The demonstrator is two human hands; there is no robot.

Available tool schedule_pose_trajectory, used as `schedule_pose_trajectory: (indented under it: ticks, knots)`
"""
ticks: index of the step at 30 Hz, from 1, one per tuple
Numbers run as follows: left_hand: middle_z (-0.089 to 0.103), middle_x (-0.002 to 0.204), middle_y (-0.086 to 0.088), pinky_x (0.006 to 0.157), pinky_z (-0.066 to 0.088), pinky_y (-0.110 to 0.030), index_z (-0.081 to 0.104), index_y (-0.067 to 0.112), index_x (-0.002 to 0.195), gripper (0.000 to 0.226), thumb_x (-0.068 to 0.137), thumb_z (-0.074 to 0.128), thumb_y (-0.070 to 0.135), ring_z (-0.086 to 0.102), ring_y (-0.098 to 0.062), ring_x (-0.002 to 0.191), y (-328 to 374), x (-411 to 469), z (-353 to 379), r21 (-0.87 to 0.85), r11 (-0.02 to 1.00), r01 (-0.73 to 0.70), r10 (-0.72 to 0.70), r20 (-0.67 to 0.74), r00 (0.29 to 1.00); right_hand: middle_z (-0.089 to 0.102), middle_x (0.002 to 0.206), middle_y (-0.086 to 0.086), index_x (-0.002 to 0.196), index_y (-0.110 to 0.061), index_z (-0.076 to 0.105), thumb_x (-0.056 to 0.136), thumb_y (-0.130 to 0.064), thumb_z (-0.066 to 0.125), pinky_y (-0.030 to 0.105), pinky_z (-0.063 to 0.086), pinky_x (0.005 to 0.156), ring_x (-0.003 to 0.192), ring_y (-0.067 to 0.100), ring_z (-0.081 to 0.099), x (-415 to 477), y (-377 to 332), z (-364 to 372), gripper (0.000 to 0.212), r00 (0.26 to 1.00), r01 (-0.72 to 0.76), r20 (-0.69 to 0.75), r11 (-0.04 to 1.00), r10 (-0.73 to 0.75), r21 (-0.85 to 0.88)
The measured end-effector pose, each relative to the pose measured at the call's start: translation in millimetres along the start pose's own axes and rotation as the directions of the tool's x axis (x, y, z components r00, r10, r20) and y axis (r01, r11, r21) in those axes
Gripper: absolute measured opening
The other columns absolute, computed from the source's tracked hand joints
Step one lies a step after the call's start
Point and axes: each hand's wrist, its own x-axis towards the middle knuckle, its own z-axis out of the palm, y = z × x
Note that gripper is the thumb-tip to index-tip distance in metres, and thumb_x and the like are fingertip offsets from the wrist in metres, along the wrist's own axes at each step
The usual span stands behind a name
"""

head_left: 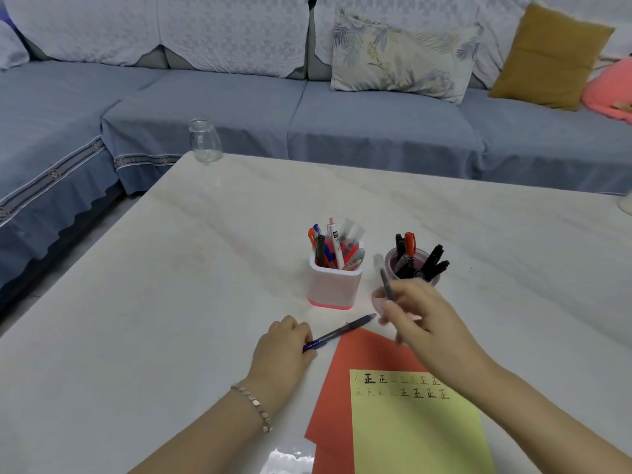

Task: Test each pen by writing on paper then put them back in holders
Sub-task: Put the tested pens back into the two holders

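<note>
Two hands over the desk (171,302), one pen in each. Left hand (285,340) curled round a blue pen (338,333) pointing toward the pink holder (333,289). Right hand (417,319) pinching a grey pen (388,289) (blurred), raised just before the purple holder (389,266). Two holders side by side: square pink with roughly seven pens, round purple with about five markers. Two sheets nearby: red sheet (342,388) beneath, yellow sheet (410,436) on top, bearing two rows of written marks. One glass jar (204,140) at the far desk edge.
</note>
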Motion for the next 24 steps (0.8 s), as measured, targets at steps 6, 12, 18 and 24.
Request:
schedule_pose_trajectory:
  ticks: [6, 12, 18, 24]
  knots:
    - [0.058, 0.082, 0.007, 0.063, 0.039, -0.009, 0.059, 0.023, 0.08, 0.009, 0.086, 0.062, 0.018, 0.054, -0.003, 0.073, 24, -9, -35, -0.49, 0.869, -0.073, -0.122, -0.354, 0.927, 0.066, 0.062, 0.0, 0.085, -0.013, 0.056, 0.096, -0.008, 0.041, 0.024, 0.057, 0.066, 0.069, 0.017, 0.069, 25, -25, -23, 0.019, 0.972, 0.005, -0.203, 0.858, 0.116, 0.514]
    - [0.067, 0.081, 0.005, 0.076, 0.051, -0.019, 0.059, 0.026, 0.081, 0.023, 0.086, 0.06, 0.004, 0.068, -0.012, 0.081, 56, -1, -109, -0.759, 0.413, -0.504, -0.36, -0.644, 0.675, 0.062, 0.083, 0.008, 0.072, -0.011, 0.049, 0.101, -0.022, 0.026, 0.019, 0.056, 0.063, 0.088, 0.014, 0.067, 65, -55, -18, 0.039, 0.931, 0.117, -0.353, 0.841, 0.092, 0.529]
    - [0.067, 0.087, -0.001, 0.081, 0.051, -0.022, 0.057, 0.026, 0.086, 0.025, 0.086, 0.06, 0.001, 0.067, -0.013, 0.087, 67, 37, -105, -0.799, 0.334, -0.5, -0.299, -0.593, 0.747, 0.057, 0.087, 0.011, 0.087, -0.02, 0.051, 0.097, -0.014, 0.039, 0.025, 0.05, 0.068, 0.066, 0.012, 0.061, 91, -35, 25, 0.017, 0.955, 0.034, -0.295, 0.982, 0.023, 0.187]
    - [0.064, 0.098, 0.011, 0.08, 0.045, -0.01, 0.058, 0.032, 0.099, 0.032, 0.09, 0.054, 0.002, 0.06, 0.001, 0.09, 40, 51, -66, -0.619, 0.692, -0.37, -0.029, -0.536, 0.843, 0.06, 0.082, 0.0, 0.137, -0.028, 0.031, 0.09, -0.003, 0.049, 0.029, 0.046, 0.072, 0.076, 0.02, 0.06, 83, -8, 45, 0.056, 0.953, 0.036, -0.296, 0.995, -0.061, -0.089]
